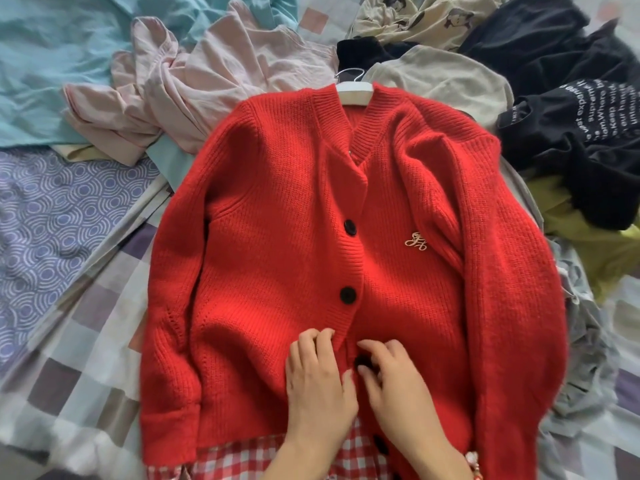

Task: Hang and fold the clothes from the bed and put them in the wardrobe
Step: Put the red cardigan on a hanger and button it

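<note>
Cardigan: we're looking at the red cardigan (277, 237) laid flat and front up across the middle of the checked bedsheet (86, 341), sleeves down its sides.
Hanger: the white hanger (353, 90) sits inside the neckline, hook poking out past the collar.
Buttons: the top button (349, 227) and second button (348, 295) are fastened, and a bottom button (381, 444) shows near the hem.
Left hand: our left hand (318, 379) lies on the lower front, fingers curled and pinching the ribbed edge of the button band.
Right hand: our right hand (398, 386) is just beside it, thumb and fingertips pinching the third button (363, 362); a beaded bracelet (472, 460) shows at the wrist.
Badge: a pale stitched monogram (416, 241) sits on the chest panel.
Under the hem: red gingham fabric (239, 462) peeks out below the cardigan.
Pile, left: a crumpled pink garment (194, 91) touches the shoulder, with a light blue garment (52, 64) beyond it.
Pile, right: a beige top (443, 81) lies by the hanger, and a black top with white lettering (571, 133) sits over yellow-green cloth (588, 244).
</note>
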A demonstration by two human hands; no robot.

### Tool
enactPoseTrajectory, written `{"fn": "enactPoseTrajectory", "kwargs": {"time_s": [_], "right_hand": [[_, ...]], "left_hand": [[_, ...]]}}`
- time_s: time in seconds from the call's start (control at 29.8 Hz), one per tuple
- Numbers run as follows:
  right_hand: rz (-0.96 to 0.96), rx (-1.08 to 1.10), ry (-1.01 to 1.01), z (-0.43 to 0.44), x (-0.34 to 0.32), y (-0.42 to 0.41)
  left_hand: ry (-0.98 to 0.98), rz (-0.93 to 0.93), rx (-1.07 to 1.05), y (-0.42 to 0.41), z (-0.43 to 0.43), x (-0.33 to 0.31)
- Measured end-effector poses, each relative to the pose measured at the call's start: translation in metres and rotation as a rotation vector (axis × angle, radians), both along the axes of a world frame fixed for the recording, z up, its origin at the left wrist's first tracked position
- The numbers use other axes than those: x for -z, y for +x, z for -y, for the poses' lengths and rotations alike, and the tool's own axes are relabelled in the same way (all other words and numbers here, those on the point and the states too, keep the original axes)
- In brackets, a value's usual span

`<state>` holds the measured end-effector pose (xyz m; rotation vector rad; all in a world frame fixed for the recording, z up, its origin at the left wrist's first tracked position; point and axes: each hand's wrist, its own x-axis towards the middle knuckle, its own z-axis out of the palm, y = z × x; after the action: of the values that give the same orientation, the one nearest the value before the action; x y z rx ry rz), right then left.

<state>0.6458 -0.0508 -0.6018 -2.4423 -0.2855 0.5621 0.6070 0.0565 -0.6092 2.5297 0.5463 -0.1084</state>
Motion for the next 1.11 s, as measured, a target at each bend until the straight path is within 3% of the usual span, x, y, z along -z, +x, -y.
{"fn": "enactPoseTrajectory", "kwargs": {"time_s": [0.2,0.34,0.47,0.6,0.87,1.01,1.11], "right_hand": [[-0.041,-0.01,-0.03,-0.005,0.0,-0.001],[-0.202,0.242,0.168,-0.005,-0.011,0.003],[-0.38,0.441,0.354,-0.003,-0.021,0.001],[-0.473,0.517,0.524,-0.002,-0.031,0.001],[-0.431,0.628,0.594,-0.007,-0.03,-0.002],[-0.44,0.602,0.606,-0.007,-0.034,-0.002],[-0.429,0.554,0.589,-0.008,-0.035,0.001]], "left_hand": [[0.048,0.05,-0.105,0.0,-0.002,0.0],[-0.247,-0.081,-0.321,0.0,-0.001,-0.023],[-0.515,-0.014,-0.308,-0.008,0.011,-0.035],[-0.684,0.026,-0.524,-0.007,0.012,-0.04],[-0.854,0.039,-0.613,-0.001,0.01,-0.04],[-1.245,-0.122,-0.737,0.0,-0.003,-0.034],[-1.335,-0.202,-0.693,-0.001,-0.009,-0.032]]}}
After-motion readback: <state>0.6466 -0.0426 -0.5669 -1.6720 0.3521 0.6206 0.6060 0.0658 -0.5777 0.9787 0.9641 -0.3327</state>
